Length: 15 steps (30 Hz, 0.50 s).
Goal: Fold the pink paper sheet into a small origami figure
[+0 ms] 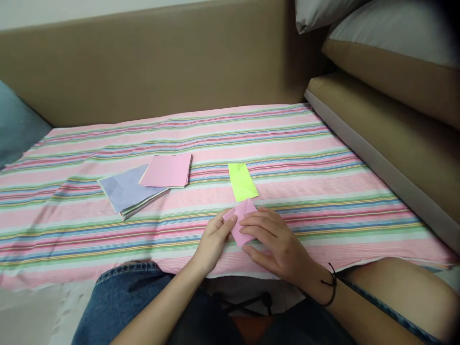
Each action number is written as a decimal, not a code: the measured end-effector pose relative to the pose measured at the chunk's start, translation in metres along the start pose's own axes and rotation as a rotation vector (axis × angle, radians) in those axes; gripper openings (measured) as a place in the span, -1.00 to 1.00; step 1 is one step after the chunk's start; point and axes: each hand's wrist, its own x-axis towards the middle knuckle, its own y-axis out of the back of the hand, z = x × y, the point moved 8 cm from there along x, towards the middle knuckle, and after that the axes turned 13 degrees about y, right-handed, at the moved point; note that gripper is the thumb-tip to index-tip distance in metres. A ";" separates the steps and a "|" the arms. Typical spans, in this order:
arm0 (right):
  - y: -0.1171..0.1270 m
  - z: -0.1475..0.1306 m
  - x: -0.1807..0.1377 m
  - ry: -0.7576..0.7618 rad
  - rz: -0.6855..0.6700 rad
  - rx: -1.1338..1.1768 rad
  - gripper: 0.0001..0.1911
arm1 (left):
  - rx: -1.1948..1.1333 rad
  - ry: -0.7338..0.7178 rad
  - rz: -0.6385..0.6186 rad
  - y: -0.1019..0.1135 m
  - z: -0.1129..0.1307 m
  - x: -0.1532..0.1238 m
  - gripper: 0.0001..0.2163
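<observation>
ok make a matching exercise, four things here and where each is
1. small pink paper
2. lime-green paper
3. lavender-topped stack
4. dark bracelet

A. around the right wrist
B. partly under the pink-topped stack
C. held in the left hand, right hand touching it
D. lying on the striped cloth, right of both stacks

Pairs: 1-C, 2-D, 3-B, 4-A

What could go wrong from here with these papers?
The small pink paper could slip if the left grip loosens, or crease unevenly under the right grip. The yellow-green paper lies just beyond it and might be nudged. The pink-topped stack overlaps the lavender-topped stack, so a bump might slide it off.
</observation>
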 end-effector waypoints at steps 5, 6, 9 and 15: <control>0.014 0.033 -0.012 -0.183 -0.002 0.233 -0.57 | 0.167 0.054 0.051 0.016 0.002 0.008 -0.74; 0.014 0.037 -0.014 -0.196 -0.045 0.280 -0.55 | 0.207 0.046 0.062 0.018 0.003 0.008 -0.74; 0.010 0.044 -0.018 -0.230 -0.166 0.336 -0.59 | 0.300 0.032 0.058 0.016 0.003 0.008 -0.73; 0.002 0.046 -0.021 -0.283 -0.179 0.376 -0.74 | 0.349 0.033 -0.065 0.001 0.004 0.006 -0.69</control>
